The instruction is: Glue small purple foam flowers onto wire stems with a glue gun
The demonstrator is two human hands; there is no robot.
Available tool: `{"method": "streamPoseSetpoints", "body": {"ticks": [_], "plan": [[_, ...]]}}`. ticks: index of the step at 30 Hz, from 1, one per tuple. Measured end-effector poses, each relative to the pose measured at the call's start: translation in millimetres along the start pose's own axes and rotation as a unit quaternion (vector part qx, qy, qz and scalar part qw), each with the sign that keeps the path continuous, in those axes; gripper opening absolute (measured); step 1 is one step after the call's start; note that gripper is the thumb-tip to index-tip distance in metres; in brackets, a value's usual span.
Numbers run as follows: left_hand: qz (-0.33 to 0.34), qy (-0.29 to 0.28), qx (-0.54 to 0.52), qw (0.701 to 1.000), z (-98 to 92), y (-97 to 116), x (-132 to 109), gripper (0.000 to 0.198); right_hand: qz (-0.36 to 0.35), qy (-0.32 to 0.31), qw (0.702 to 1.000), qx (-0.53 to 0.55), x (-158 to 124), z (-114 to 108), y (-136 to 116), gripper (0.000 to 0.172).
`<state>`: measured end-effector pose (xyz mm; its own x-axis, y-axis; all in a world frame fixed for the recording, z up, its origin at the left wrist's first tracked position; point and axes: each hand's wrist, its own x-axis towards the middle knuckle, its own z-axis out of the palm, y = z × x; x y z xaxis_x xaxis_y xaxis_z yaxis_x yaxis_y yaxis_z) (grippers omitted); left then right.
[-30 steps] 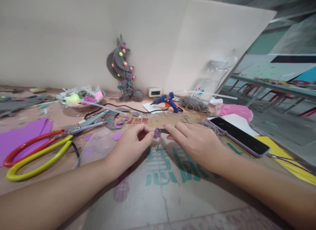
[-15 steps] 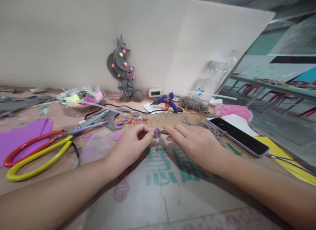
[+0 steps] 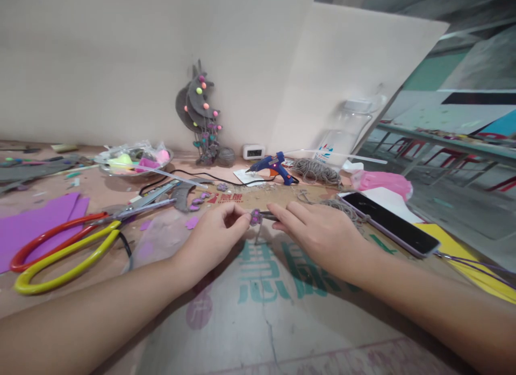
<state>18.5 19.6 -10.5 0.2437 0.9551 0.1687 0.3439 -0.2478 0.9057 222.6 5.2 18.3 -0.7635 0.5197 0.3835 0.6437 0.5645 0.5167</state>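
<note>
Between thumb and fingers, my left hand (image 3: 220, 230) pinches a small grey and purple felt piece (image 3: 255, 217). A short strand of grey yarn (image 3: 258, 235) hangs down from it. My right hand (image 3: 318, 232) is closed on dark, thin tweezers (image 3: 266, 214), mostly covered by the fingers, with their tips at the felt piece's right side. Both hands are just above a cardboard sheet (image 3: 258, 332) with green lettering. Beyond my left hand lie several small purple and grey pieces (image 3: 196, 203) and a curved grey felt piece (image 3: 184, 196).
Large scissors (image 3: 68, 257) with red and yellow handles lie at left on purple sheets (image 3: 24, 230). At the back are a blue glue gun (image 3: 274, 165), a small clock (image 3: 253, 151) and a grey felt moon ornament (image 3: 199, 106). A phone (image 3: 389, 222) and bottle (image 3: 342, 130) stand right.
The dark tweezers show a little more beside the felt piece, their tips slightly apart. Both hands keep nearly the same place, and the view has shifted slightly.
</note>
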Motion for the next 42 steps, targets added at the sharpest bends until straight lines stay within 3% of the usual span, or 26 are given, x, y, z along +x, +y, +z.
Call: {"method": "streamPoseSetpoints", "body": {"ticks": [23,33,42], "plan": [[0.016,-0.001,0.027,1.0,1.4,1.6,-4.3,0.014,0.0,-0.027,1.0,0.007,1.7,-2.2,-1.1,0.028],[-0.003,0.0,-0.004,1.0,0.6,1.9,-0.3,0.016,0.02,0.001,0.999,0.043,-1.4,1.0,1.0,0.031],[0.0,-0.008,-0.021,1.0,-0.1,2.2,0.0,0.015,0.025,-0.017,0.999,0.045,-1.4,4.6,-1.1,0.03]]}}
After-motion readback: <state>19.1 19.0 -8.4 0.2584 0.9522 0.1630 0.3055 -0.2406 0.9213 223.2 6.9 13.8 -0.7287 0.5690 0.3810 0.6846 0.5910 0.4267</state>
